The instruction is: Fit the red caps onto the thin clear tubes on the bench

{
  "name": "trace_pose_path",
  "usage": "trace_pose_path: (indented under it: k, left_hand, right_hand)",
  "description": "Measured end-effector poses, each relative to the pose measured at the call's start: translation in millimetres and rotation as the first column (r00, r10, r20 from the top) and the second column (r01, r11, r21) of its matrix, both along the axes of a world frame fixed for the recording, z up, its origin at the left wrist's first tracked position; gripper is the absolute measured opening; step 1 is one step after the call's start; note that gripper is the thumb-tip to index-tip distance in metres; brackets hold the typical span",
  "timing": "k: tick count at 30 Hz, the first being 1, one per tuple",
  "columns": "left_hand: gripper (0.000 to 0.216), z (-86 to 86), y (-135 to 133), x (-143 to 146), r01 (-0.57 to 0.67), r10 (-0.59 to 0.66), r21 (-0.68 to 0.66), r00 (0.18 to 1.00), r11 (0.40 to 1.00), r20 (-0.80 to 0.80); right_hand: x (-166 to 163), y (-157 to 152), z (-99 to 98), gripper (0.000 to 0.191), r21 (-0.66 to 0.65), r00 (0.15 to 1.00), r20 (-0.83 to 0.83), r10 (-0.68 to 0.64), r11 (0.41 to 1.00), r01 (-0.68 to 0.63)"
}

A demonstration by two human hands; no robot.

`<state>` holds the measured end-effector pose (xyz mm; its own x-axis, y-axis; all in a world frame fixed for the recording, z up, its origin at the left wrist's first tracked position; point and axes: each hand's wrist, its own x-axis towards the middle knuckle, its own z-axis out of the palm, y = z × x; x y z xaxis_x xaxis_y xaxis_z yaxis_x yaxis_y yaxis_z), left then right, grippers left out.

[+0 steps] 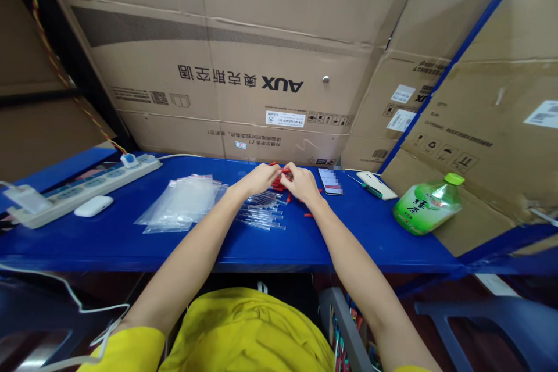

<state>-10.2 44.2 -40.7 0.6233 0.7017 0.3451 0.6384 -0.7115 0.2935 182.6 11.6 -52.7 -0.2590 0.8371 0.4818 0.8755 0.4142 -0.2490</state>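
Closest to my body, below and to the right of my right hand [301, 182], a grey bin [343, 325] holds slim red and green things too small for me to name. On the near part of the blue worktop [349, 250], a spread of thin clear rods [264, 218] lies just on my side of my left hand [262, 177], loose and untouched by my fingers as far as I can see. To the left of that hand, plastic bags [176, 203] lie flat in an overlapping stack; I take them to be unused so far. A lone red piece [309, 215] rests on the near side of my right hand, apart from the main pile of red pieces [279, 184] beneath and between both hands. There my fingers bend inward and the tips come together around a small red piece, but I cannot tell which hand truly grips it, or how firmly. I would judge the work to be at an early or middle stage: much of the red pile lies loose, and I can make out no separate finished group. Beyond and right of my right hand is a lit phone [330, 182], and farthest off stands the cardboard [244, 58], past both hands
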Motion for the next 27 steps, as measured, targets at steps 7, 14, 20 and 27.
trace_pose_path:
  k: [7, 14, 20, 27]
  left_hand:
    - [0.032, 1.0, -0.8, -1.3, 0.063, -0.062, -0.021, 0.997, 0.998, 0.041]
    - [0.036, 4.9, -3.1, -0.8, 0.079, -0.077, -0.037, 0.996, 0.996, 0.051]
    - [0.038, 3.4, -1.9, 0.0, 0.117, -0.113, -0.043, 0.99, 0.992, 0.082]
    - [0.042, 0.4, -0.9, 1.0, 0.121, -0.113, -0.071, 0.988, 0.99, 0.107]
  right_hand:
    - [0.3, 1.0, -1.0, 0.024, 0.009, 1.0, 0.027, -0.011, 1.0, 0.011]
    - [-0.9, -0.9, -0.1, 0.025, 0.026, 0.995, 0.088, -0.05, 0.999, 0.048]
    - [-1.8, -2.2, -0.8, 0.027, 0.077, 0.986, 0.138, -0.089, 0.994, 0.079]
    - [-2.9, -3.2, 2.5, 0.027, 0.087, 0.974, 0.2, -0.11, 0.992, 0.094]
